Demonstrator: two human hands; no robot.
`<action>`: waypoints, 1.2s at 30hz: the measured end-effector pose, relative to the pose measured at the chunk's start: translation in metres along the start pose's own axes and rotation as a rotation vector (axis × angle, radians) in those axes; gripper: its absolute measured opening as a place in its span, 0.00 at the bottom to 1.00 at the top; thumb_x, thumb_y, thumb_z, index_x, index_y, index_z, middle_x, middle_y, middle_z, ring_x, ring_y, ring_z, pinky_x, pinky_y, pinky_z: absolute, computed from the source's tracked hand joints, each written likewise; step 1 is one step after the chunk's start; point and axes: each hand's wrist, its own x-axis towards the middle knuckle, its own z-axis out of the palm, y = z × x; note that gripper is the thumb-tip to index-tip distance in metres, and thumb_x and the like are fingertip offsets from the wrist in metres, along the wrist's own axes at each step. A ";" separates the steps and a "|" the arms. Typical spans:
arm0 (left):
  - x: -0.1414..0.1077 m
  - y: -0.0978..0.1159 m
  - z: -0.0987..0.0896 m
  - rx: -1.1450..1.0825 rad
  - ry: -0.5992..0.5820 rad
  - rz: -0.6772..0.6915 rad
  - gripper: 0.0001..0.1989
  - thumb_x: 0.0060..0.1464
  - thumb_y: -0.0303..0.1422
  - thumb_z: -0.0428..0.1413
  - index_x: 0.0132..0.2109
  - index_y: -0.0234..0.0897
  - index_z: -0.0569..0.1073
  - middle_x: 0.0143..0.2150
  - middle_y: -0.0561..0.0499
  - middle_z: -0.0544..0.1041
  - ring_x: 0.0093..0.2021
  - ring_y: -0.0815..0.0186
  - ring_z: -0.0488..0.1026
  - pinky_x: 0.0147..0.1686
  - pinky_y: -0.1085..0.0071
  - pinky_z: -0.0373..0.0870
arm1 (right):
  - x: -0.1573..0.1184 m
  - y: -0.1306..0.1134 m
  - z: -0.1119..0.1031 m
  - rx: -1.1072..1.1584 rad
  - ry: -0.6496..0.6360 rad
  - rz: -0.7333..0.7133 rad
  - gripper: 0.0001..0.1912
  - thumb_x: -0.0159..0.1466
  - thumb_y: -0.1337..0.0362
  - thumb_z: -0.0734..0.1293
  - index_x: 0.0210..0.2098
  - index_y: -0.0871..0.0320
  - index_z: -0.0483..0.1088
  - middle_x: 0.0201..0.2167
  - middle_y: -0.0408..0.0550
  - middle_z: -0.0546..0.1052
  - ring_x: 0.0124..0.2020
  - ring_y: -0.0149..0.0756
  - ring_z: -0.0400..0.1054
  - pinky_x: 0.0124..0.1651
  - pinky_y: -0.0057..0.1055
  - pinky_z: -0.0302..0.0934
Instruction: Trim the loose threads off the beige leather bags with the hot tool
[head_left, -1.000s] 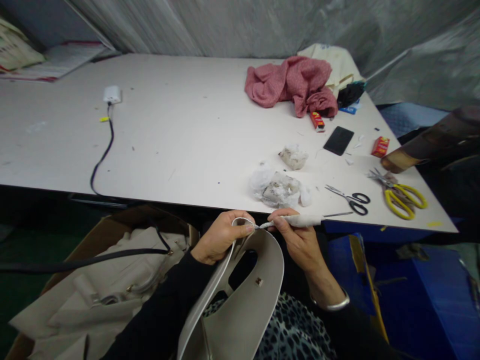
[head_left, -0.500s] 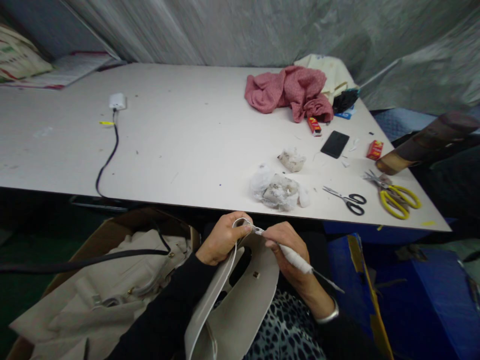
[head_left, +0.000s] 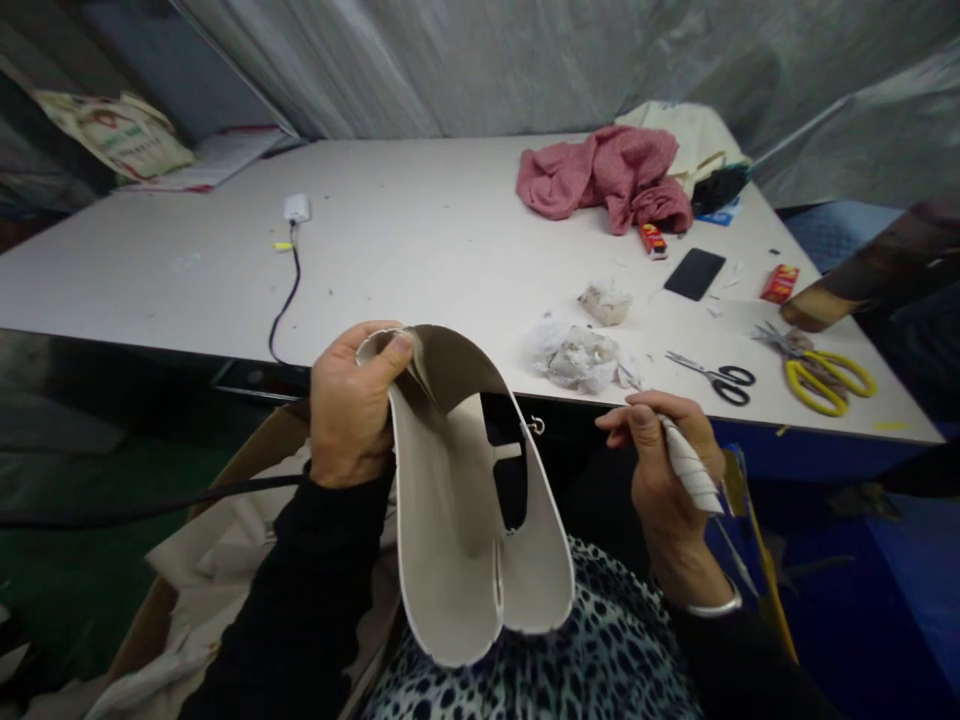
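My left hand (head_left: 352, 405) grips the top left edge of a beige leather bag panel (head_left: 450, 500), thumb pressed on its inner side. The panel is curved open over my lap, with a cutout and a small metal hook (head_left: 535, 425) on its right side. Apart from it, my right hand (head_left: 667, 470) is closed around a thin pointed tool with a white-wrapped handle (head_left: 688, 468). The tool's tip points toward a whitish lump in clear plastic (head_left: 577, 355) at the table's front edge; whether they touch I cannot tell.
On the table (head_left: 405, 260) lie black-handled scissors (head_left: 716, 378), yellow-handled cutters (head_left: 821, 370), a black flat pad (head_left: 695, 274), a pink cloth (head_left: 600, 175) and a white adapter (head_left: 297, 208) with a cable. A carton (head_left: 161, 600) of beige pieces stands at lower left, blue bins (head_left: 855, 590) at right.
My left hand has lifted and turned the bag panel, moving it left. My right hand with the tool has moved away to the right, its tip now by the plastic-wrapped lump. The view has shifted left.
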 end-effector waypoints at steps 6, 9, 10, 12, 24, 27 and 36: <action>-0.031 -0.075 -0.039 0.421 0.147 0.074 0.10 0.50 0.36 0.64 0.37 0.34 0.80 0.30 0.53 0.78 0.30 0.67 0.73 0.34 0.72 0.68 | -0.012 0.014 -0.008 -0.027 -0.206 0.135 0.12 0.73 0.53 0.65 0.45 0.56 0.72 0.33 0.47 0.83 0.24 0.31 0.72 0.31 0.28 0.69; -0.051 -0.106 -0.059 0.556 0.186 0.040 0.10 0.52 0.37 0.63 0.38 0.35 0.80 0.31 0.52 0.79 0.32 0.65 0.74 0.35 0.71 0.68 | -0.025 0.026 -0.008 -0.081 -0.402 0.169 0.13 0.73 0.53 0.66 0.47 0.55 0.73 0.35 0.46 0.83 0.22 0.29 0.70 0.28 0.27 0.67; -0.055 -0.111 -0.064 0.560 0.219 0.038 0.11 0.52 0.38 0.63 0.38 0.35 0.80 0.32 0.52 0.79 0.32 0.64 0.74 0.36 0.71 0.69 | -0.029 0.029 -0.007 -0.104 -0.436 0.153 0.12 0.72 0.53 0.67 0.47 0.54 0.74 0.34 0.45 0.83 0.21 0.28 0.69 0.27 0.27 0.66; -0.060 -0.115 -0.070 0.526 0.279 0.045 0.12 0.52 0.39 0.63 0.40 0.34 0.80 0.32 0.51 0.79 0.33 0.64 0.75 0.36 0.71 0.69 | -0.035 0.034 -0.001 -0.152 -0.482 0.104 0.11 0.72 0.54 0.68 0.48 0.53 0.75 0.35 0.44 0.82 0.22 0.29 0.70 0.28 0.27 0.66; -0.072 -0.113 -0.068 0.471 0.271 -0.013 0.13 0.52 0.40 0.65 0.41 0.35 0.80 0.32 0.51 0.79 0.33 0.64 0.76 0.35 0.71 0.70 | -0.030 0.038 0.039 -0.672 -0.647 -0.116 0.13 0.68 0.55 0.71 0.49 0.51 0.68 0.40 0.46 0.81 0.34 0.42 0.77 0.32 0.31 0.60; -0.072 -0.110 -0.068 0.511 0.239 -0.023 0.11 0.52 0.39 0.65 0.39 0.35 0.81 0.32 0.52 0.80 0.32 0.64 0.76 0.35 0.71 0.70 | -0.035 0.042 0.042 -0.704 -0.603 -0.096 0.11 0.67 0.59 0.71 0.46 0.50 0.67 0.36 0.43 0.79 0.29 0.39 0.73 0.30 0.29 0.55; -0.072 -0.108 -0.068 0.575 0.179 -0.026 0.09 0.52 0.38 0.64 0.38 0.37 0.81 0.33 0.51 0.82 0.33 0.62 0.78 0.36 0.70 0.72 | -0.040 0.045 0.046 -0.489 -0.521 -0.094 0.12 0.67 0.67 0.67 0.49 0.52 0.65 0.43 0.48 0.72 0.37 0.38 0.70 0.39 0.31 0.63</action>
